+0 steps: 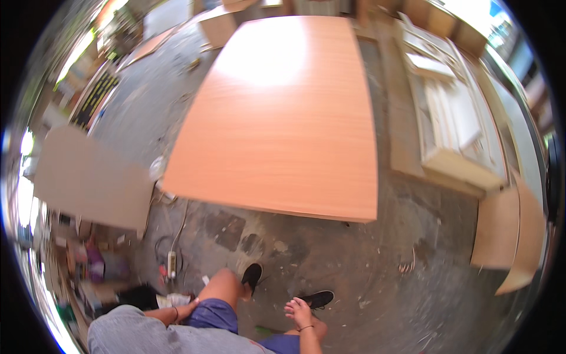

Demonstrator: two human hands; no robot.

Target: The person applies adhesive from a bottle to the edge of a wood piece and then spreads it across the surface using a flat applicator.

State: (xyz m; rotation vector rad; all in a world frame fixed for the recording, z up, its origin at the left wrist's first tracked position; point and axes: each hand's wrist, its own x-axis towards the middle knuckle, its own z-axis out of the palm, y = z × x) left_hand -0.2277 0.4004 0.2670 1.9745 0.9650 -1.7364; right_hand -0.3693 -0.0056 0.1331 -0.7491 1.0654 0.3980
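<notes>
My left hand (pixel 187 309) lies against the blue shorts (pixel 213 315) at my thigh, its fingers fairly flat and holding nothing that shows. Lower middle, my right hand (pixel 299 311) hangs in the air above a black shoe (pixel 318 300), with nothing in it and the fingers loosely apart. Ahead of me stretches a large wood-grain panel (pixel 283 130), orange-brown, like a tabletop. Its near edge is well beyond both hands, and neither touches it. Light glares off its far part.
At left, a brown board (pixel 91 177) stands near a white power strip (pixel 171 264) and its cord on the stained floor. Clutter fills the lower left. A frame with white strips (pixel 451 112) lies at right, beside curved plywood pieces (pixel 498 230).
</notes>
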